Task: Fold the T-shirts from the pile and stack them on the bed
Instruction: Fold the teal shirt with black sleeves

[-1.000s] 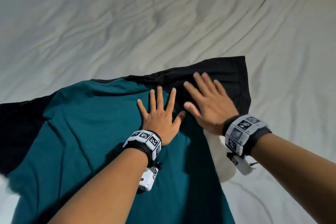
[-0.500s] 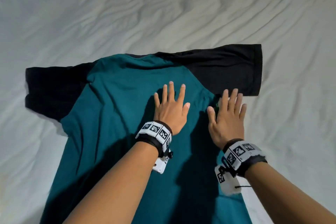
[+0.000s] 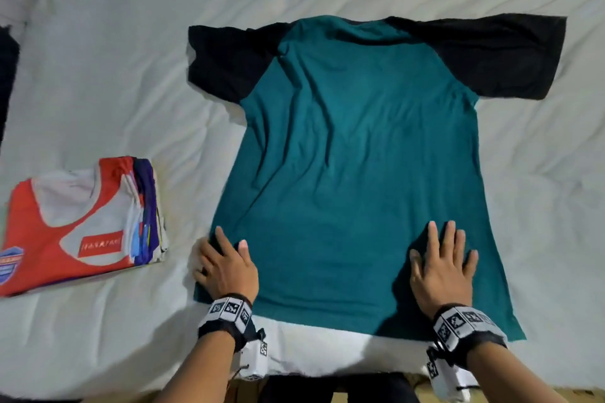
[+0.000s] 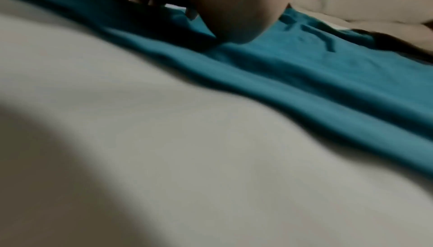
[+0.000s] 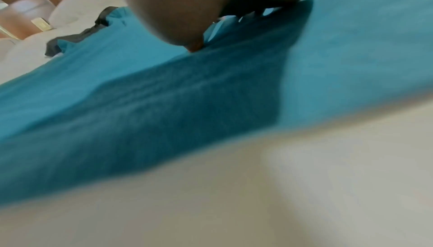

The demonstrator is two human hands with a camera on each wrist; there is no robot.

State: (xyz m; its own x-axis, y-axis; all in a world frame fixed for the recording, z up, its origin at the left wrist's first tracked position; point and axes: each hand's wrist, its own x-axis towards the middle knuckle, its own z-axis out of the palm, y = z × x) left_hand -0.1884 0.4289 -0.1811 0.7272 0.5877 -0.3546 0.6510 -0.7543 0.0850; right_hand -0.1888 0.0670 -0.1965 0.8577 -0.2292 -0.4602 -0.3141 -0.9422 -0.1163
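A teal T-shirt [image 3: 353, 154] with black sleeves lies spread flat on the white bed [image 3: 131, 42], collar at the far end, hem towards me. My left hand [image 3: 226, 267] rests flat on the shirt's lower left corner, fingers straight and partly over the edge. My right hand [image 3: 442, 267] presses flat on the lower right part, fingers spread. In the wrist views the teal cloth [image 4: 304, 77] [image 5: 164, 99] runs under each palm. A stack of folded shirts [image 3: 82, 226], a red and white one on top, sits on the bed to the left.
A dark cloth [image 3: 6, 75] shows at the far left edge. The bed's near edge [image 3: 327, 379] runs just below the shirt's hem. White pillows [image 4: 365, 3] lie beyond the shirt.
Both hands have slid from the shirt's upper middle down to its hem corners. The shirt now lies smoother, and the view has pulled back to show the folded stack.
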